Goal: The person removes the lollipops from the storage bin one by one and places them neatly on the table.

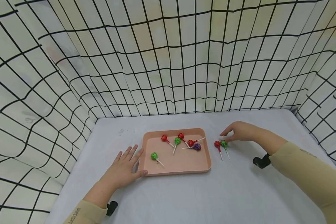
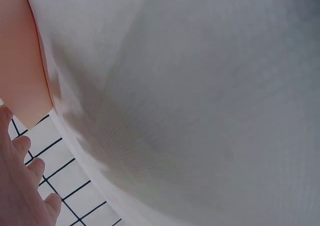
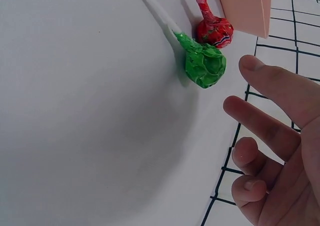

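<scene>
A pink tray (image 1: 170,166) holds several wrapped lollipops: a green one (image 1: 154,156) lies apart at its left, while red, green and purple ones (image 1: 197,147) cluster toward the back right. My left hand (image 1: 126,168) is at the tray's left edge, fingers spread straight, thumb at the front left corner. Right of the tray, a red lollipop (image 1: 217,144) and a green lollipop (image 3: 205,66) lie side by side on the table, sticks toward me. My right hand (image 1: 240,131) hovers just behind them, thumb and index finger apart, nothing between them; its other fingers are loosely bent.
A white cloth covers the table (image 1: 173,199). White walls with a black grid (image 1: 168,62) enclose its back and sides. A black wrist camera (image 1: 261,161) hangs under the right sleeve, another (image 1: 112,207) by the left.
</scene>
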Action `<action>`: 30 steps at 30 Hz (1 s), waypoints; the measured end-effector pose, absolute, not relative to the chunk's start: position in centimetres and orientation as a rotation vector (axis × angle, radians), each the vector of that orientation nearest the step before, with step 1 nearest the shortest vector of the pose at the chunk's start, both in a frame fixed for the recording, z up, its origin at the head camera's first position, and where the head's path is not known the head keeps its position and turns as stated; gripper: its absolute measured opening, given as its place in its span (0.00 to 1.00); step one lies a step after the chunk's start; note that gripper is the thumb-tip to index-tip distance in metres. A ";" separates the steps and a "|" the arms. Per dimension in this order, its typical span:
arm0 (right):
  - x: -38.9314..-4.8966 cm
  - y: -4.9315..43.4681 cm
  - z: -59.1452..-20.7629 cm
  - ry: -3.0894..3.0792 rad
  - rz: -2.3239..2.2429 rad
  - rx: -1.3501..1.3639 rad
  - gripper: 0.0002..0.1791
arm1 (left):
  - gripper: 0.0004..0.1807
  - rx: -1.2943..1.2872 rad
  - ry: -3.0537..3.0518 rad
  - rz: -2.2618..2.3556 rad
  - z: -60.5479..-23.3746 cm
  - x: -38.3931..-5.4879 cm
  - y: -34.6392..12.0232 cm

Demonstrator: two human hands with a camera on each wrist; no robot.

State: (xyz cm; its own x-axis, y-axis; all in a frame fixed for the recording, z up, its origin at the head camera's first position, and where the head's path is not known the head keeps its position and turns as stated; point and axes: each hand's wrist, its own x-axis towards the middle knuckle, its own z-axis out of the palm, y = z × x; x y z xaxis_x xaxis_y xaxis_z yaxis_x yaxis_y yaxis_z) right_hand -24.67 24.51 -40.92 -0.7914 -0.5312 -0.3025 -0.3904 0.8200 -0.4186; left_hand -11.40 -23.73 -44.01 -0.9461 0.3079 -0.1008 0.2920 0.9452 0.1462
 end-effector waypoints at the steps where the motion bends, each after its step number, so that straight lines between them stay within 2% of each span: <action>1: -24.7 24.5 -40.9 2.593 -0.472 -0.682 0.18 | 0.52 0.461 2.978 0.194 -44.0 -11.4 -23.8; 16: -25.3 22.5 -39.2 2.587 -0.519 -0.718 0.19 | 0.52 0.464 2.990 0.180 -44.1 -11.3 -23.9; 30: -25.4 17.1 -38.4 2.559 -0.470 -0.788 0.17 | 0.53 0.456 2.993 0.188 -44.4 -11.4 -24.0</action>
State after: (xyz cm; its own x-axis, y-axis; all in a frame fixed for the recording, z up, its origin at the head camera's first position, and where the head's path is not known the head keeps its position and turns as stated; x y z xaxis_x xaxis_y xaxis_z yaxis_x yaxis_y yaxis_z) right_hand -25.38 17.07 -38.41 -0.7511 -0.5927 -0.2909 -0.4504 0.7822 -0.4305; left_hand -11.44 -23.98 -44.45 -0.9490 0.3025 -0.0883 0.2891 0.9472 0.1384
